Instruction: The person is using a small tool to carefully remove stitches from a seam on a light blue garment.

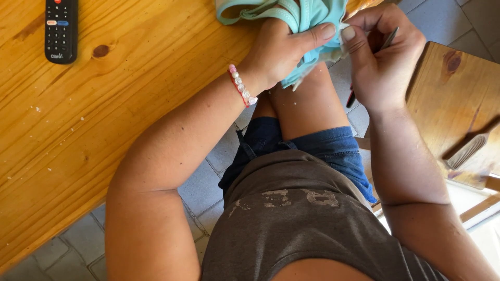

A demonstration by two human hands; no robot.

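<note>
A turquoise garment [291,13] hangs off the edge of the wooden table [104,114] and over my lap. My left hand [284,49], with a bead bracelet at the wrist, is shut on a fold of that garment, thumb pressing the fabric. My right hand [383,54] is right beside it, thumb touching the same fold, and holds a thin dark metal tool [372,65] between its fingers. The tool's tip is hidden behind my fingers. Small white bits of thread or lining show at the fabric's edge.
A black remote control [61,28] lies on the table at the upper left. A wooden chair or stool [458,99] stands at the right. Grey floor tiles [62,255] show below the table. My knees sit under the garment.
</note>
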